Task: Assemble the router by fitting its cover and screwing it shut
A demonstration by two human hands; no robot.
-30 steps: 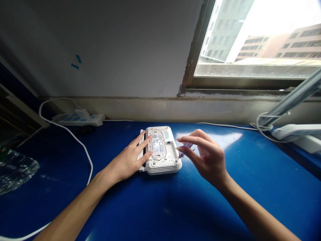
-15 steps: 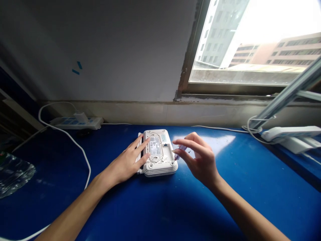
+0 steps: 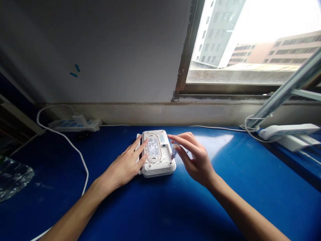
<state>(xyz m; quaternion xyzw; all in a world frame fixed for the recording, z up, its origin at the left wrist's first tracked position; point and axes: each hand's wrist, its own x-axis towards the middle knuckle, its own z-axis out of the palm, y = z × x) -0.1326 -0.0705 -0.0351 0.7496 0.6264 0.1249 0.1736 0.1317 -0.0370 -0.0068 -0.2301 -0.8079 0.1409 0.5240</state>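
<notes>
A white router-like device [image 3: 160,169] lies underside up on the blue table [image 3: 155,207], with a label, vent holes and round feet showing. My left hand [image 3: 127,162] rests on its left side with the fingers spread over the casing. At the device's right edge, my right hand [image 3: 197,154] holds a small translucent purplish tool [image 3: 174,151] between thumb and fingers. The tool's lower tip is close to the foot at the near right corner; whether it touches cannot be made out.
Back left, a power strip [image 3: 94,125] has a white plug and cable [image 3: 75,147]. A clear plastic bottle [image 3: 15,175] lies at the left edge. More white power strips [image 3: 288,130] stand at the right beside a metal pole [image 3: 281,93]. A wall and window [image 3: 225,77] are behind.
My right hand has turned slightly and the tool in it is now more upright. The whole view has shifted a little. My left hand stays on the device.
</notes>
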